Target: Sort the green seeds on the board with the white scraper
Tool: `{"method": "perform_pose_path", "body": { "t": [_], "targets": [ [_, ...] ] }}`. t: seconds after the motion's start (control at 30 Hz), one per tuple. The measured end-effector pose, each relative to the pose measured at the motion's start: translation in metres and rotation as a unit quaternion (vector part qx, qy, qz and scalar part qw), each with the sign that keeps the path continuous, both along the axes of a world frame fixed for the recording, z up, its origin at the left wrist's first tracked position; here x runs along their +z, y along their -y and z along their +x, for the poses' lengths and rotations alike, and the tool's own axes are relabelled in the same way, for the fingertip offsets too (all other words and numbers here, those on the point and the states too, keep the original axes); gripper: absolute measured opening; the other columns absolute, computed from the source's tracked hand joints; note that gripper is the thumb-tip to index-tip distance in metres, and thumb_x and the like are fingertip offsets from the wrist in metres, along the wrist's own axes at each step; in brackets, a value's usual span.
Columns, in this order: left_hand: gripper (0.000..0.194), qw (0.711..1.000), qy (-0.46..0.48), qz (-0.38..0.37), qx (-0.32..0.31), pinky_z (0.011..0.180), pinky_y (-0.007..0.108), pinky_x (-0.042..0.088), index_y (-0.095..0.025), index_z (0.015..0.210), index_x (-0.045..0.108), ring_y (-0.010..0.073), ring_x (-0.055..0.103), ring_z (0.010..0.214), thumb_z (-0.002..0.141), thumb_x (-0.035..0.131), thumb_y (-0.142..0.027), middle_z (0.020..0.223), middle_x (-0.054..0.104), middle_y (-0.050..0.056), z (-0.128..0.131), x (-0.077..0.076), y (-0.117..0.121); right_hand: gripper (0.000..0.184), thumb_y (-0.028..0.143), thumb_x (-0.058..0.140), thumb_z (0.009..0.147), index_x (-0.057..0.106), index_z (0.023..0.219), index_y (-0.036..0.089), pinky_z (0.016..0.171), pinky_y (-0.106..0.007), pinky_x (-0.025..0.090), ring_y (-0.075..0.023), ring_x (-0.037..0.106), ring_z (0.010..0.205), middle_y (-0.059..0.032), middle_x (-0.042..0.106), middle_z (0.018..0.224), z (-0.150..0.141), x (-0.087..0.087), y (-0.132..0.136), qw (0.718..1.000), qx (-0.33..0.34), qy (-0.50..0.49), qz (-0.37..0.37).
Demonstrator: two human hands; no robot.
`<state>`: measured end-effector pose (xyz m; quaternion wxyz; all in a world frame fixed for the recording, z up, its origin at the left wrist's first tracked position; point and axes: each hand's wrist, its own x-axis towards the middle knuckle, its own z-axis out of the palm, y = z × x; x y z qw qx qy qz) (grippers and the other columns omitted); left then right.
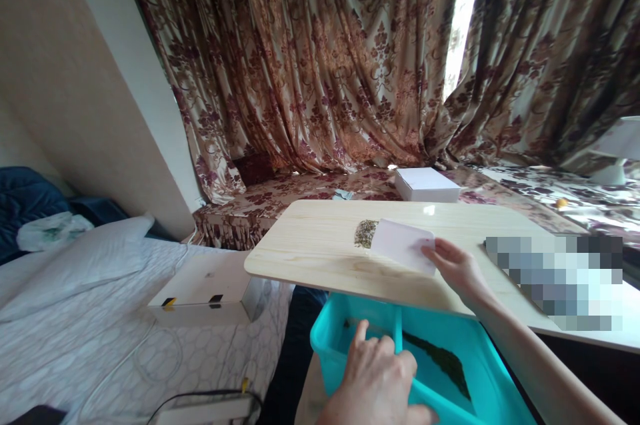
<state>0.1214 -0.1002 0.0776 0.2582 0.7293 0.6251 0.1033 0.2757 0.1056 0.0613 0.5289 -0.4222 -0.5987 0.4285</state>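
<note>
My right hand (453,263) pinches the right end of a white card (403,243) tilted low over the pale wooden tabletop (300,245). The card's left edge meets a small pile of loose, speckled green-brown bits (367,233). Below the table's near edge is a teal divided bin (325,325). My left hand (375,368) is over this bin, near its divider, with the index finger extended, the other fingers bent and the thumb apart. No object shows in it. Dark green matter (445,361) lies in a strip in the bin's right compartment; a few bits are in the left one.
On the table's right lies a blurred-out flat item (555,281). A white box (427,183) stands behind the table, before patterned curtains (320,65). Left is a bed (100,331) with a white case (205,285), cables and a power strip (210,410). A lamp (617,148) stands far right.
</note>
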Motion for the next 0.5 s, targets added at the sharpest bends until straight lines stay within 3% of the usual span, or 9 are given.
{"method": "perform_pose_path", "body": {
  "t": [0.3,0.5],
  "targets": [
    [0.04,1.0,0.001,-0.004,0.009,0.12,0.042,0.005,-0.02,0.107,0.063,0.0245,0.044,0.125,0.078,0.061,-0.047,0.113,0.059,0.007,0.001,0.004,0.004,0.044,0.058,0.074,0.06,0.07,0.083,0.021,0.077,-0.039,0.058,-0.0282,0.072,0.088,-0.0087,0.078,0.087,-0.013,-0.004,-0.005,1.0,0.025,0.004,0.013],
    [0.038,1.0,-0.006,0.009,0.008,0.119,0.043,0.007,-0.021,0.105,0.063,0.0244,0.047,0.122,0.077,0.061,-0.048,0.11,0.06,0.006,0.001,0.002,0.002,0.046,0.058,0.076,0.057,0.071,0.084,0.02,0.068,-0.035,0.058,-0.0258,0.072,0.077,-0.0074,0.078,0.083,-0.021,-0.006,0.001,0.998,0.063,0.004,-0.014]
  ]
}}
